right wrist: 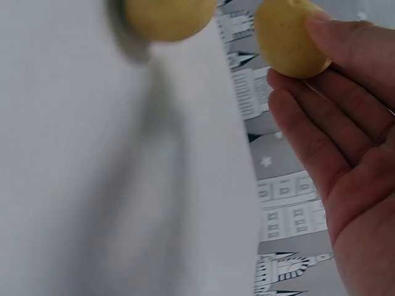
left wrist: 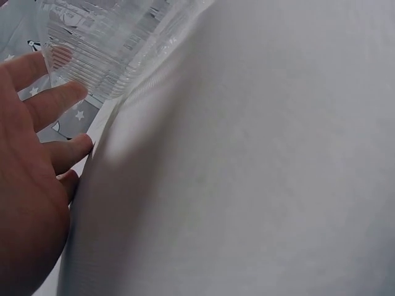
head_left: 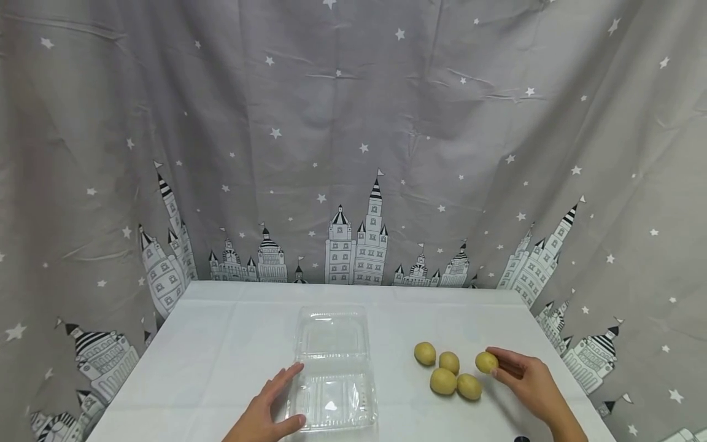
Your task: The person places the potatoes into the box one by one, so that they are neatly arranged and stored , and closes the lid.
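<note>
The right hand (head_left: 527, 379) pinches one potato (head_left: 486, 362) on the right of four other potatoes (head_left: 444, 381), and the left hand (head_left: 266, 410), fingers spread, is at the left side of the clear box (head_left: 334, 399).

A clear container (head_left: 334, 369) lies open; potato (head_left: 485, 362) held.

a white table (head_left: 221, 344) bears four potatoes (head_left: 444, 381), a clear container (head_left: 331, 393).
</note>
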`<state>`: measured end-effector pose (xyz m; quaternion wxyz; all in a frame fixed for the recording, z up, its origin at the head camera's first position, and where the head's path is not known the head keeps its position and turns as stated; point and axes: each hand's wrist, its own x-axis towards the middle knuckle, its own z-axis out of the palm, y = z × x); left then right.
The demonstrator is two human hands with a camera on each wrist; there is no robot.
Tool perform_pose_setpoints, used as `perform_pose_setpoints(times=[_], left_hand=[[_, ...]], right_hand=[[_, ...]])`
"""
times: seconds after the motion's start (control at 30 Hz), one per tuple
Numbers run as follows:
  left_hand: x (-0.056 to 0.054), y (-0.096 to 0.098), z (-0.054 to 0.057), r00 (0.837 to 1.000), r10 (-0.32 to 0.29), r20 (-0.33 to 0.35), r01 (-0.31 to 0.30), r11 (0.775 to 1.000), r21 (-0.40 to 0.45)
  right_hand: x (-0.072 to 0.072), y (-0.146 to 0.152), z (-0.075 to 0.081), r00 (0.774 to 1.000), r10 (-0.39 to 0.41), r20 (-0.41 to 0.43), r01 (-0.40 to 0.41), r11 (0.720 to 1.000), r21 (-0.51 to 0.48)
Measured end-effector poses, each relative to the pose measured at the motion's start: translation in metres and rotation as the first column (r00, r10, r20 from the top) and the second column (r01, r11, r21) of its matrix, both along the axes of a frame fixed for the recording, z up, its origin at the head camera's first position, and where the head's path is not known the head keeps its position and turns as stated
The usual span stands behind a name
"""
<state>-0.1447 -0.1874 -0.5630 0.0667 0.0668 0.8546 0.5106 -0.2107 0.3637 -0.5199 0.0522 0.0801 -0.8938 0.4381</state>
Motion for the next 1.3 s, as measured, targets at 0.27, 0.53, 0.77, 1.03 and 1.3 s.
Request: perform_pose_setpoints(times=[0.27,0.53,0.77,1.03,1.3], left_hand=[[-0.005,-0.001,-0.001,1.000,-0.003,0.016,0.002,1.000,0.011],[-0.009,-0.002,-0.001,1.000,-0.001,0.002,0.001,1.000,0.000],[-0.007,-0.001,-0.009,0.999,0.022,0.037,-0.023,0.999,0.033],[-0.007,-0.003,-0.015,0.999,0.019,0.025,-0.020,0.999,0.041],[-0.003,-0.003,-0.009,0.999,0.015,0.043,-0.016,1.000,0.026]], right_hand=[[0.014,-0.022,0.022,1.000,-0.003,0.017,0.004,0.998,-0.057],[0.022,-0.052,0.036,0.996,-0.014,-0.090,0.007,0.997,-0.077],[0.028,-0.075,0.037,0.999,-0.014,-0.040,0.008,0.990,-0.143],[0.028,-0.098,0.036,0.998,0.038,-0.057,-0.048,0.982,-0.184],[0.020,-0.126,0.043,0.989,0.138,-0.049,-0.145,0.968,-0.207]])
